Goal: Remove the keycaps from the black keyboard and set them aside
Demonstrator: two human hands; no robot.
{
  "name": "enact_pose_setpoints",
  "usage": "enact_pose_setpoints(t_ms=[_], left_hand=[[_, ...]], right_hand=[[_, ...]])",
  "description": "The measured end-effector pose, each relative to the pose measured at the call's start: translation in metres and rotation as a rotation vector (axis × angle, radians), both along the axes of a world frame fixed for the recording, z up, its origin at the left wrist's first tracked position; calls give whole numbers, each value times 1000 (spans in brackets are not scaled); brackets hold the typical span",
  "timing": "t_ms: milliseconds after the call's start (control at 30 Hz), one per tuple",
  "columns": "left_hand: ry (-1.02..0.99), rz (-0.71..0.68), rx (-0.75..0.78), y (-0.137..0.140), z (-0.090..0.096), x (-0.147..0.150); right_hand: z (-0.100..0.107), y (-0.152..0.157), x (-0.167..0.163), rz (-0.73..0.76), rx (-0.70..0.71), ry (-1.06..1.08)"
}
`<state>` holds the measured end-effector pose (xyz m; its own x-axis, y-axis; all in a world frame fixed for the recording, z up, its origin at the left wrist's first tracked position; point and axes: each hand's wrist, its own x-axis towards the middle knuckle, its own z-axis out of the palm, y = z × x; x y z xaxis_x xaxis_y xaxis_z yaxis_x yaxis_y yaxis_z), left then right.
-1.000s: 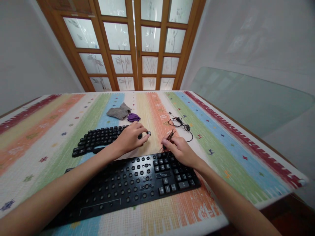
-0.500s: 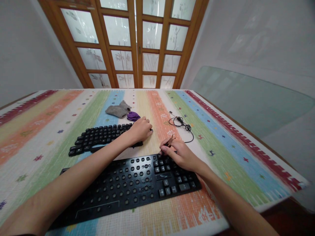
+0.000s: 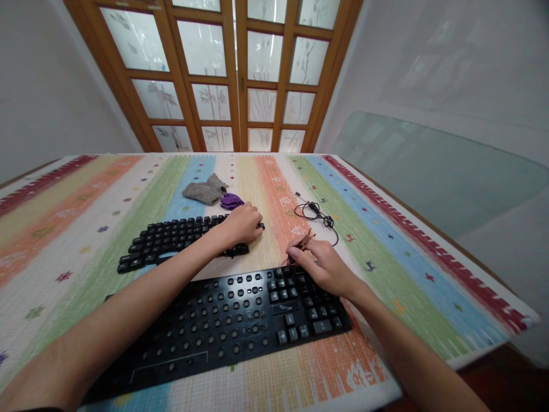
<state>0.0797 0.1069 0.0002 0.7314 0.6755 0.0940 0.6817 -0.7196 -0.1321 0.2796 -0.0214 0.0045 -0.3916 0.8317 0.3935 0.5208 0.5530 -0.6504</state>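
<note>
The black keyboard [image 3: 240, 312] lies at the front, its left part stripped to bare key sockets, with keycaps still on the right-hand part. My left hand [image 3: 243, 224] reaches over it, fingers closed at a black keycap [image 3: 261, 225] on the cloth. Loose black keycaps [image 3: 171, 240] lie in rows beside and under that forearm. Above the keyboard's upper right edge, my right hand [image 3: 317, 260] pinches a thin brownish tool [image 3: 304, 240]; its exact kind does not show. Something small and dark sits below those fingertips, too hidden to name.
A striped cloth [image 3: 412, 274] covers the table. Behind the keycaps lie a grey knitted glove-like piece [image 3: 203, 191] and a purple cloth item [image 3: 231, 201]. A coiled black cable [image 3: 317, 214] rests at the right, beyond my right hand. Wooden glazed doors [image 3: 238, 91] stand behind the table.
My right hand has moved slightly right and up with the thin tool, away from the keyboard's top edge. My left hand has shifted only a little left, staying by the keycap.
</note>
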Motion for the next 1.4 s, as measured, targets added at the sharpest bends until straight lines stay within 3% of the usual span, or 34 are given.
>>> enact_pose_setpoints(t_ms=[233,833,1167,1400], left_hand=[[-12,21,1,5,-4,0],[-1,62,26,4,-7,-2],[-3,72,12,3,-4,-3],[-89,54,8,-4,3,-5]], right_hand=[[3,3,6,106,-66,-41],[-2,4,7,148,-119,-44],[-2,-10,-9,173,-12,-134],[-4,-5,-8,107,-4,-44]])
